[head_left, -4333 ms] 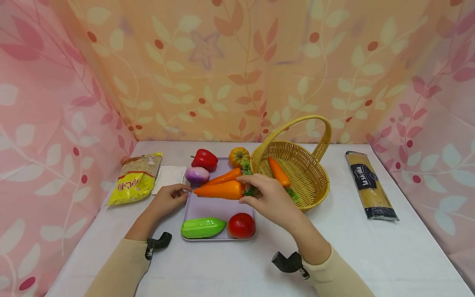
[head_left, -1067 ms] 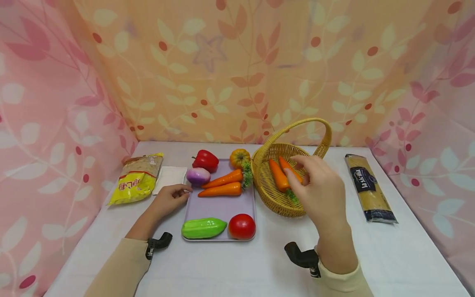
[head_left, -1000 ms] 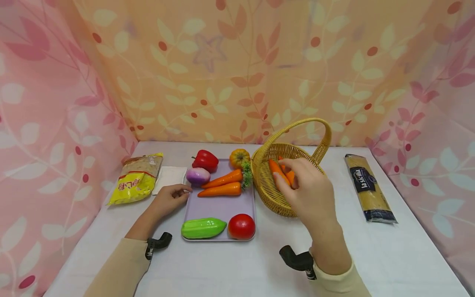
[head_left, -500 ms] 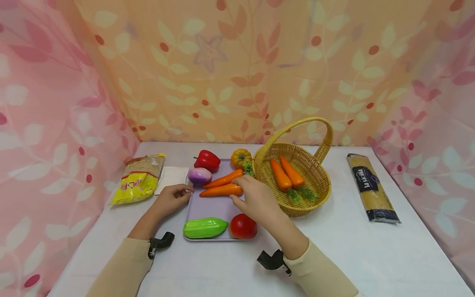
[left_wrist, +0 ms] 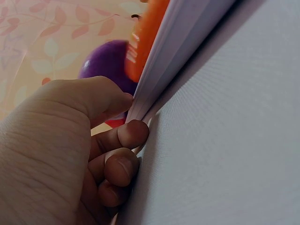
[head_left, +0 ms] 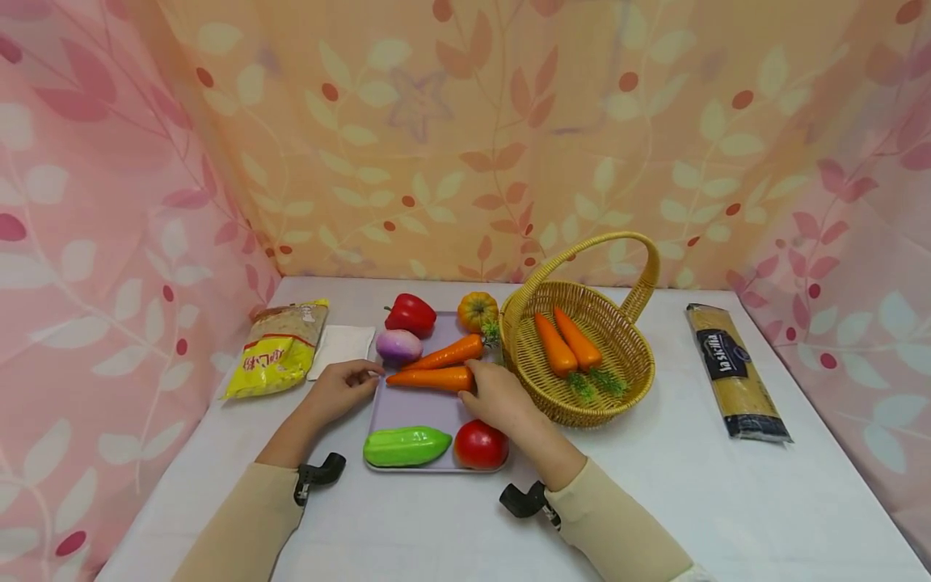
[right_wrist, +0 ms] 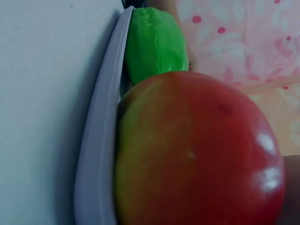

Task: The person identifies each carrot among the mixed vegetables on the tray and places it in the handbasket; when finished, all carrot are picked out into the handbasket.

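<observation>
In the head view, my right hand (head_left: 500, 398) grips the leafy end of the front carrot (head_left: 431, 378) on the lilac tray (head_left: 414, 408); its greens are hidden. Another carrot (head_left: 449, 353) lies just behind it, greens towards the basket. My left hand (head_left: 340, 392) is at the tray's left edge. The left wrist view shows its thumb and curled fingers (left_wrist: 123, 169) pinching the tray rim (left_wrist: 150, 77). Two more carrots (head_left: 556, 346) lie side by side in the wicker basket (head_left: 643, 380). A red, tomato-like round thing (right_wrist: 201, 150) fills much of the right wrist view.
On the tray are a red pepper (head_left: 410, 315), a purple-white vegetable (head_left: 399, 346), a small pumpkin (head_left: 478, 312) and a green ridged gourd (head_left: 407, 446). A yellow bag (head_left: 280, 347) and white square (head_left: 343, 349) lie left, a pasta pack (head_left: 736, 372) far right. The basket handle arches high.
My right hand has put a carrot into the basket beside the first one, let go, come back left to the tray and taken hold of the front carrot. My left hand has stayed put.
</observation>
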The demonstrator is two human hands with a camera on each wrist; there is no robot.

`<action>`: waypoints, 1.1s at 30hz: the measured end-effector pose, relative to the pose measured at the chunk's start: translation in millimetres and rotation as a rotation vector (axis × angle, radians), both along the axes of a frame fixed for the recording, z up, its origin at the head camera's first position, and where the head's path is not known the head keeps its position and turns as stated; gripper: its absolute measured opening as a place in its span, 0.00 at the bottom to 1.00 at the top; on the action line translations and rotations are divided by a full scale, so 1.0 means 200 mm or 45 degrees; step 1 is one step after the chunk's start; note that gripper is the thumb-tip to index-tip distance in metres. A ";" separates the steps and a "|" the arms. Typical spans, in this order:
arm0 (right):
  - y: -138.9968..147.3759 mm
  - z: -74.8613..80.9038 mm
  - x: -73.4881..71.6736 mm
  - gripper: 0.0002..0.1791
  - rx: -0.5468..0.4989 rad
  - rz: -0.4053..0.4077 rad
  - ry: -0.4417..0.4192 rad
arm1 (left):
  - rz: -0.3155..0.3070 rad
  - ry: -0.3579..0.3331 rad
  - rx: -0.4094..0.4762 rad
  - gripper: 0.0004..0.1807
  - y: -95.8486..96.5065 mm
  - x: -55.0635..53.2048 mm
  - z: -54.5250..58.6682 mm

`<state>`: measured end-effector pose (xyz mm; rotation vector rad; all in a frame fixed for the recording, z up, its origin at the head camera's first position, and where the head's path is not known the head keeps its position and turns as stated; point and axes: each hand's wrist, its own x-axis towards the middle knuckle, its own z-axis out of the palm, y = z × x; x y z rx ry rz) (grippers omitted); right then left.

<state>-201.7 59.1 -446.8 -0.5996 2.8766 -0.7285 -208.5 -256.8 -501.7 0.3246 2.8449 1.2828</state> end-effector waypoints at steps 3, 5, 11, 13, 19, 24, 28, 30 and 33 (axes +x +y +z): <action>0.00 -0.01 0.00 0.31 0.008 0.010 -0.009 | -0.005 0.006 0.001 0.10 0.00 0.00 0.00; -0.01 -0.01 0.00 0.30 0.008 0.028 0.009 | -0.005 0.007 0.008 0.10 0.00 -0.01 -0.01; 0.00 0.13 0.08 0.29 -0.059 0.087 0.118 | -0.007 0.015 0.008 0.09 -0.01 -0.01 -0.02; 0.02 0.20 0.11 0.28 -0.105 0.105 0.169 | -0.006 0.016 0.003 0.10 -0.01 -0.01 -0.02; 0.11 0.42 0.24 0.28 -0.295 0.134 0.316 | -0.004 0.025 -0.009 0.09 -0.01 -0.01 -0.02; 0.24 0.56 0.32 0.32 -0.434 0.130 0.427 | 0.002 0.029 -0.012 0.09 -0.02 -0.01 -0.03; 0.37 0.63 0.36 0.31 -0.475 0.096 0.541 | 0.006 0.015 -0.008 0.09 -0.01 -0.01 -0.02; 0.43 0.66 0.38 0.30 -0.501 0.064 0.596 | 0.006 0.015 -0.007 0.09 -0.01 -0.01 -0.02; 0.53 0.70 0.41 0.30 -0.563 0.010 0.650 | 0.005 0.016 -0.005 0.09 -0.01 -0.01 -0.01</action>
